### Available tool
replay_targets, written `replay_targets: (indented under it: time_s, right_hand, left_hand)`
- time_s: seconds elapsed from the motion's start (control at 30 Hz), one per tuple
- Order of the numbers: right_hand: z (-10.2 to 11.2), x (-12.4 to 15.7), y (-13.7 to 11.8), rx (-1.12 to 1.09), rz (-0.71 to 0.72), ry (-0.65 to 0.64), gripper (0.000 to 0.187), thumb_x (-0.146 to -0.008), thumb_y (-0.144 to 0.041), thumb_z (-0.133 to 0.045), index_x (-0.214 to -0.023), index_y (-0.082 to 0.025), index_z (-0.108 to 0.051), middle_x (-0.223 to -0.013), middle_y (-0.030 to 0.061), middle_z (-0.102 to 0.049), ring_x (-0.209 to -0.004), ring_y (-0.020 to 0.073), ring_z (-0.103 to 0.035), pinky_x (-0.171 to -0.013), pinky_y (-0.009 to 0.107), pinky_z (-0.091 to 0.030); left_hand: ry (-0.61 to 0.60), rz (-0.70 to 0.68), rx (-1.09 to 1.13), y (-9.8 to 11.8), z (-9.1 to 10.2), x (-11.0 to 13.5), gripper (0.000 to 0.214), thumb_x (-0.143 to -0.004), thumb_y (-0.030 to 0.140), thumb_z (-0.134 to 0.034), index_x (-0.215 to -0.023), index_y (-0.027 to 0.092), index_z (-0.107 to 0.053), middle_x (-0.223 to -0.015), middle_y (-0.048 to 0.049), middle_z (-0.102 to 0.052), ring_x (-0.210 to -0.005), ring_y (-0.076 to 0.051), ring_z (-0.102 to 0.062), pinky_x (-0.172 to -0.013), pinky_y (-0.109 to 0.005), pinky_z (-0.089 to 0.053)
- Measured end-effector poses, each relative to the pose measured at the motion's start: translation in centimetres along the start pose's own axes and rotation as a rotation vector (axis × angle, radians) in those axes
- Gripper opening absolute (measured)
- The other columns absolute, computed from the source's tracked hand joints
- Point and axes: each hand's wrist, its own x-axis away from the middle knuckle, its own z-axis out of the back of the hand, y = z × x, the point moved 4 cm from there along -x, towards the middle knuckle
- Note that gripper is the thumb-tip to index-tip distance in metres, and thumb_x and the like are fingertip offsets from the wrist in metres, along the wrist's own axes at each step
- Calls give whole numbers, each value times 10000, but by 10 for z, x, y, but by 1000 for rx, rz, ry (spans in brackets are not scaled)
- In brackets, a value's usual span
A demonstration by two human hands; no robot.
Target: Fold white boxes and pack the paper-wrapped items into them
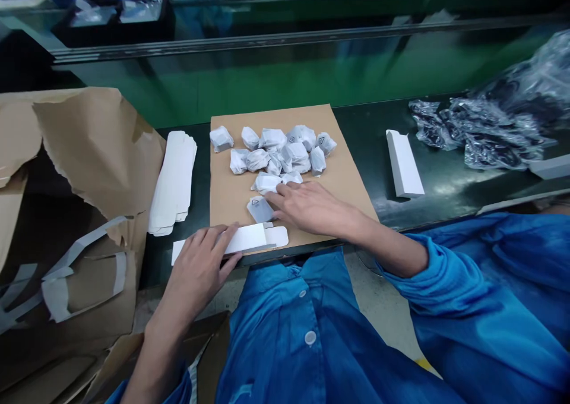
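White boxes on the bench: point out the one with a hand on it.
The white box under the left hand, at the near edge of the cardboard sheet; the lone box right of the sheet has no hand on it.

A bright blue cloth garment point(276, 333) covers the body, with round pale buttons point(310, 337) down its front, at six o'clock. The blue right sleeve point(445, 297), at four o'clock, is gathered in thick folds; the blue left sleeve point(179, 387) shows at seven o'clock.
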Motion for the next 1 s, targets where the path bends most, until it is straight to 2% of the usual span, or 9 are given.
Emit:
replay_targets:
  time_s: [0.1,0.2,0.3,0.37,0.5,0.63,0.73,0.87,1.0]
  right_hand:
    - [-4,-4,-8,1,192,78,364,-1032,-170,-405,-1373,-232,-518,-1307,117,-581,-1056,239,-563,-661,301,-367]
    - [-9,-11,-13,15,254,44,289,-1034,-153,-367,-1182,-165,-615,-1221,121,-590,-1075,251,-538,-673,318,-409]
    - [-12,5,-9,65,152,66,234,-1006,-131,-393,-1039,-102,-622,-1114,154,-599,-1050,276,-540,-691,348,-450]
    - [-20,28,-3,50,55,61,180,-986,-206,-478,-1018,-98,-618,-1055,156,-611,-1011,287,-554,-715,374,-484]
    - [-42,72,12,-138,-127,68,318,-943,-200,-549,-1240,-88,-565,-1181,164,-629,-1063,286,-591,-830,424,-542]
    - [-43,89,22,-473,-217,323,414,-922,-194,-594,-1318,-90,-531,-1224,162,-636,-1145,272,-598,-970,451,-527]
    - [-39,82,12,-653,-120,339,403,-925,-197,-607,-1316,-125,-542,-1251,142,-632,-1172,239,-601,-998,407,-525]
    - [-49,56,-14,-537,-47,203,380,-962,-165,-534,-1339,-124,-541,-1265,161,-626,-1126,249,-625,-942,424,-554]
    - [-63,40,-41,-464,-161,360,476,-994,-121,-389,-1466,-55,-399,-1276,224,-620,-1154,275,-612,-958,469,-546]
  left_hand:
    - [-13,-79,47,11,3,-6,585,-926,346,-585,-1452,136,-434,-1368,-189,-560,-1207,-345,-535,-1013,-505,-458]
    - [-36,-182,96,22,2,-11,497,-942,250,-538,-1435,215,-479,-1394,-171,-543,-1239,-325,-532,-1010,-485,-462]
    - [-32,-172,97,24,-2,-13,466,-951,188,-492,-1402,299,-526,-1337,-153,-571,-1129,-306,-585,-875,-441,-508]
    - [-20,-132,105,23,-4,-16,505,-934,162,-501,-1411,327,-520,-1390,-163,-527,-1157,-321,-570,-867,-451,-499]
    - [-65,-173,164,29,-4,-26,560,-887,66,-481,-1355,360,-570,-1485,-135,-452,-1299,-328,-480,-961,-496,-435]
    - [-66,-202,228,30,-4,-31,560,-869,21,-463,-1237,398,-653,-1412,-109,-501,-1196,-302,-530,-891,-471,-428]
    - [12,-218,280,29,-3,-28,497,-869,4,-458,-1105,354,-720,-1334,-118,-531,-1180,-297,-534,-881,-467,-414]
    - [65,-235,317,30,-3,-22,402,-887,17,-488,-1001,309,-741,-1279,-114,-554,-1195,-282,-534,-894,-451,-408]
    - [97,-200,276,30,-4,-20,413,-885,15,-502,-1050,316,-730,-1316,-117,-551,-1225,-294,-524,-894,-458,-401]
